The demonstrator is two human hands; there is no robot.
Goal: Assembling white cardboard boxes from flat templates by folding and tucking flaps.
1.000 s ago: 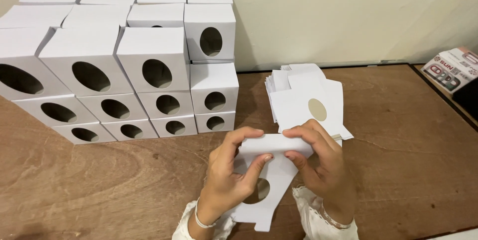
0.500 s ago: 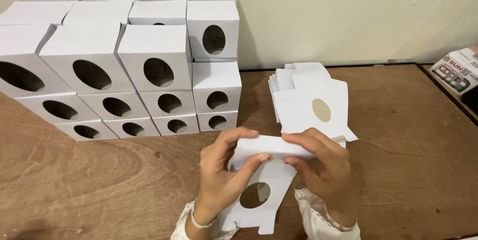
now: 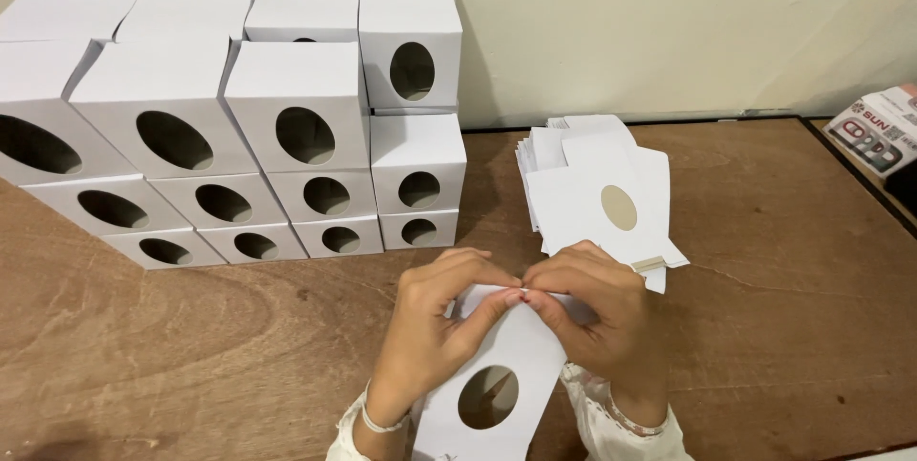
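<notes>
Pinching with both hands, you hold the upper edge of a flat white cardboard box blank with an oval cut-out window: your left hand and your right hand meet fingertip to fingertip at the top fold, thumbs and forefingers pressed together on the card, so neither hand is spread. Behind them, the biggest thing on the brown wooden table is the stack of finished white cardboard boxes with oval windows, piled in several rows and layers against the pale wall at the far left; I judge that a large part of the work is already done. To the right of your hands lies the pile of flat unfolded white blanks, the top one showing its oval hole, and this pile is not thin, so many pieces are left to fold. At the far right edge a small printed red and white carton lies apart from everything. The blank in your grip hangs from the pinch down toward your body, its window below your fingers and between your wrists, and its lower part runs out of the picture. It looks flat apart from the fold at the top, so this box seems only begun.
</notes>
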